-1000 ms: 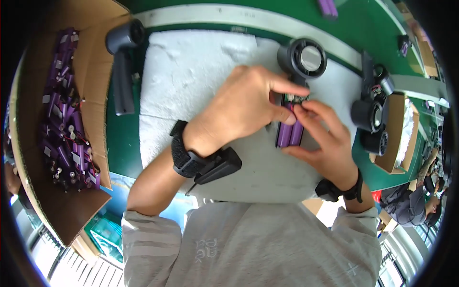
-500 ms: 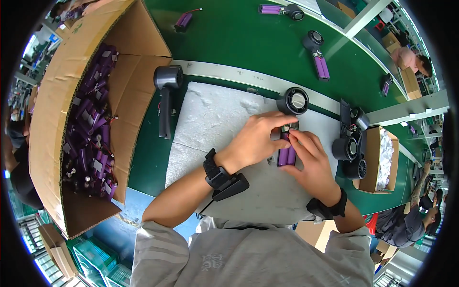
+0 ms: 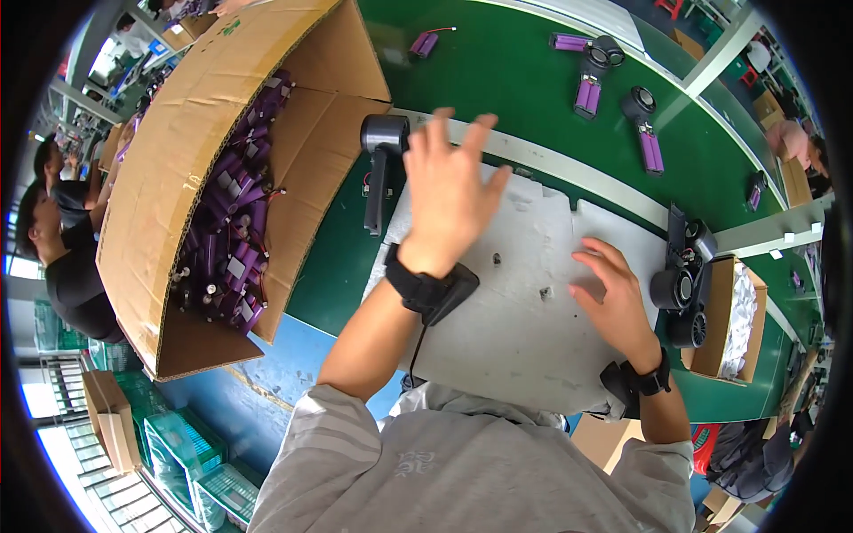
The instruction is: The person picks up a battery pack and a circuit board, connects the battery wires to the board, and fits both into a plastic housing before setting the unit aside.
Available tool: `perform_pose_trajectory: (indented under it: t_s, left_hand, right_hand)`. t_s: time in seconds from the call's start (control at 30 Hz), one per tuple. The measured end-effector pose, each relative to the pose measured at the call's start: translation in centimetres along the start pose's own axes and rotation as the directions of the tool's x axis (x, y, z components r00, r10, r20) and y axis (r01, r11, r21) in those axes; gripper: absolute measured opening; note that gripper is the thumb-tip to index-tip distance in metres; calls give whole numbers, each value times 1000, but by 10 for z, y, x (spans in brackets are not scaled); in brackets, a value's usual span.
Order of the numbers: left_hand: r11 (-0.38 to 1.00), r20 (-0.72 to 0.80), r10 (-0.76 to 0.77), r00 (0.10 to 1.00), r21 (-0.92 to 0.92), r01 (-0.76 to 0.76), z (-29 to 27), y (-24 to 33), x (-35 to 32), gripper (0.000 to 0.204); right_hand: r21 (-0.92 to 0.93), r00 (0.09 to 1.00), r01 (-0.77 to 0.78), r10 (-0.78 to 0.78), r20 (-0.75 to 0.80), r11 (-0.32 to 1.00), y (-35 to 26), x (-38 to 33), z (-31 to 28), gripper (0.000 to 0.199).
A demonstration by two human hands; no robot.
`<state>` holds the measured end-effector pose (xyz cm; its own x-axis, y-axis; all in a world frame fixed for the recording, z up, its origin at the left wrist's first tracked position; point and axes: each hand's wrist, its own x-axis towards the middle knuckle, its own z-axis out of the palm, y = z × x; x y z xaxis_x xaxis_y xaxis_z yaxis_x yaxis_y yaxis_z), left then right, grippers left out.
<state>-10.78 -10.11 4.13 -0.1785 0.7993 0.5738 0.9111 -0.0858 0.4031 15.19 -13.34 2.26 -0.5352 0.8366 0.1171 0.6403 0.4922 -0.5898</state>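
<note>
My left hand (image 3: 451,191) is raised with fingers spread, holding nothing, over the far left of a white foam pad (image 3: 498,338). Just left of it, a dark grey handheld fan (image 3: 378,191) lies with its round head at the far end. My right hand (image 3: 613,298) hovers above the right part of the pad, thumb and fingers apart and nothing between them. On the green conveyor surface beyond, a fan head with a purple battery pack (image 3: 588,95) lies between a similar sideways unit (image 3: 570,42) and another fan unit (image 3: 650,147).
At left, a big tilted cardboard box (image 3: 204,115) holds many purple battery packs (image 3: 235,209). Dark fan parts (image 3: 673,289) cluster at the right, beside a small carton (image 3: 755,329) with silvery wrapping. A single battery pack (image 3: 425,44) lies on the green surface. People sit at far left.
The fan with the purple battery pack has left my hands and now lies on the green surface. My left hand has moved left toward the grey fan; my right hand has opened. The view has shifted.
</note>
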Motion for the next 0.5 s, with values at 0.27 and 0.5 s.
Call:
perform_pose_trajectory:
  t_s: [0.27, 0.5]
  left_hand:
    - [937, 345, -312, 885, -40, 346, -10, -47, 4, 60]
    - [967, 261, -189, 947, -115, 225, -9, -38, 13, 60]
  right_hand:
    - [236, 993, -17, 43, -109, 972, 56, -4, -22, 32]
    - [339, 976, 115, -44, -211, 934, 70, -7, -28, 21]
